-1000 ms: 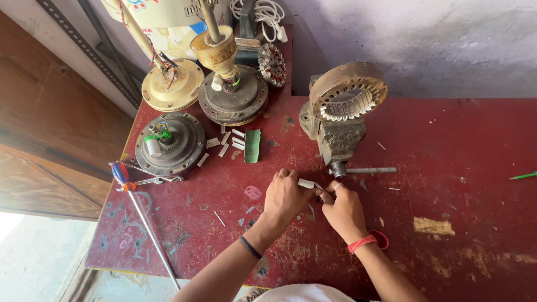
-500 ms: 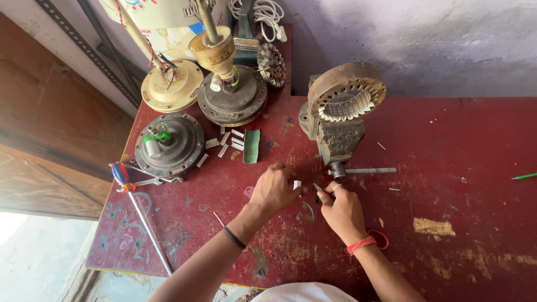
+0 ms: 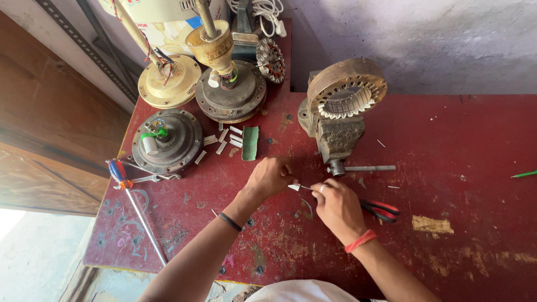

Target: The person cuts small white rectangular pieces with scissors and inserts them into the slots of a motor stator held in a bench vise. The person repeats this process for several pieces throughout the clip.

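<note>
- Left hand (image 3: 270, 177) was curled loosely, knuckles up, resting on the red worktop (image 3: 458, 145); fingertips at the near end of a small white strip (image 3: 295, 187). Can't tell if it truly pinched it.
- Right hand (image 3: 337, 208) was closed w/ thumb & forefinger on a thin stick-like bit running from that strip; red band at the wrist, black band on the other.
- Strip lay btwn the two hands, just in front of the vise (image 3: 335, 137).
- Vise: rough, rusty cast metal, straight bar handle sticking out right; clamped in it a round stator ring (image 3: 347, 89), slotted inside, brownish.
- Red-handled scissors (image 3: 380, 210) lay flat, partly under the right hand.
- Worktop paint was chipped, scuffed, speckled.
- Left side: dark round motor housing (image 3: 166, 141), dusty; little white strips (image 3: 226, 137) scattered beside it, plus a flat green piece (image 3: 250, 143).
- Screwdriver (image 3: 134, 204), long steel shaft, near left edge.
</note>
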